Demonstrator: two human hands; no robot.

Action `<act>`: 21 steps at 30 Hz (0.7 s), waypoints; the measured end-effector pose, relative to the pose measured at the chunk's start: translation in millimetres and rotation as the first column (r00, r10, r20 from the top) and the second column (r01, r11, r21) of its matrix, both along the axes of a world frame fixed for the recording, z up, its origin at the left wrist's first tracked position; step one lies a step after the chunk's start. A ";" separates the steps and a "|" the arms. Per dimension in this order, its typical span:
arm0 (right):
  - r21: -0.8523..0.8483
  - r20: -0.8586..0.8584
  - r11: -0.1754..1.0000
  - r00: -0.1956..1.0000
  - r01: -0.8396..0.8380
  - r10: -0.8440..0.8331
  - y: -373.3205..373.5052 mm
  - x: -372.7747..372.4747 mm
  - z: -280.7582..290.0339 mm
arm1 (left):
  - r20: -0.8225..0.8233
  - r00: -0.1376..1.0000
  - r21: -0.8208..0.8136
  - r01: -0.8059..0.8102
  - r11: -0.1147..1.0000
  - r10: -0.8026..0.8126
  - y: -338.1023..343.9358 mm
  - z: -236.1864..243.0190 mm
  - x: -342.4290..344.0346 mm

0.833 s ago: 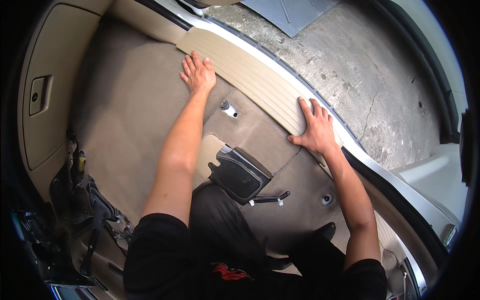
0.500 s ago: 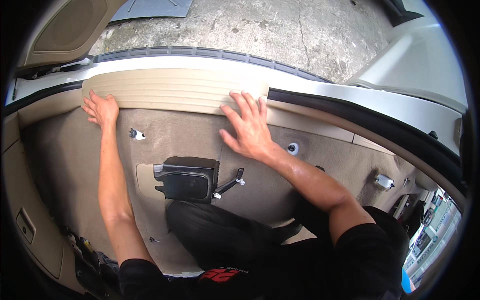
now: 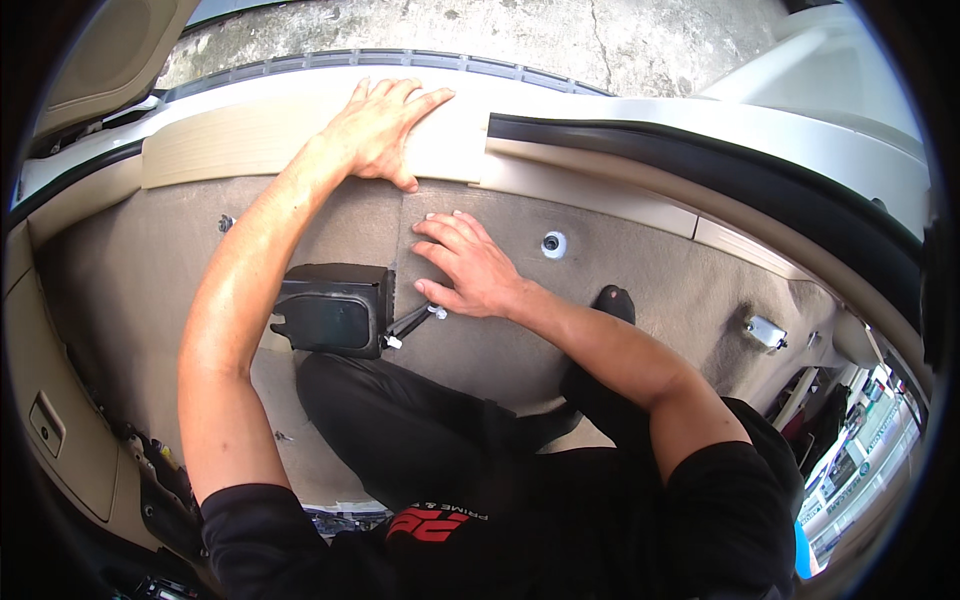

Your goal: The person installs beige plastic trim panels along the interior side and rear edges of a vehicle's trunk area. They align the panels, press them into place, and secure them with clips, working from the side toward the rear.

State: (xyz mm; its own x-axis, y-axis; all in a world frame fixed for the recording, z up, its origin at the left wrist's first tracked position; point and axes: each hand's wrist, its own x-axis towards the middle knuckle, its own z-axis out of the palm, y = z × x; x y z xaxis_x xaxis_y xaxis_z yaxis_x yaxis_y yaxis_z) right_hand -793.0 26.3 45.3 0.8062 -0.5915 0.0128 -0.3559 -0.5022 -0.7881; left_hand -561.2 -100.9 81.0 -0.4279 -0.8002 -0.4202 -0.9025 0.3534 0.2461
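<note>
My left hand [image 3: 385, 130]: fingers spread, laid over right part of long beige plastic sill panel [image 3: 230, 137], far side. My right hand [image 3: 470, 268]: fingers loosely apart, empty, nearer, over grey-brown carpet [image 3: 655, 265]. Step seems pressing panel down; next calls for even palm pressure. Since earlier: left hand shifted right, right hand off panel.

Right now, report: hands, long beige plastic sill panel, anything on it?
Left hand spread on beige panel; right hand off it, over brown carpet. Panel lies along white door sill. Nothing else seen on it.
</note>
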 end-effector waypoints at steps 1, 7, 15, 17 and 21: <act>0.006 -0.005 1.000 1.000 -0.006 0.006 0.8 -5.3 -2.0 | 0.000 1.000 0.035 0.016 0.999 -0.016 -3.5 5.5 -2.6; 0.029 0.026 1.000 1.000 -0.009 0.008 4.2 -13.6 -5.4 | 0.026 1.000 -0.058 0.017 0.998 -0.016 5.4 -4.9 18.7; 0.031 -0.004 1.000 1.000 -0.006 0.006 2.6 -13.3 -6.3 | -0.026 1.000 -0.083 0.002 0.997 -0.005 13.2 -2.7 11.8; 0.026 0.002 1.000 1.000 -0.004 0.004 3.7 -12.6 -8.1 | -0.034 0.999 -0.089 -0.009 0.996 0.006 15.3 -1.5 9.8; 0.012 0.028 1.000 1.000 -0.007 0.006 0.2 -11.5 -11.0 | -0.059 0.998 -0.099 -0.025 0.995 0.019 13.9 -3.3 9.7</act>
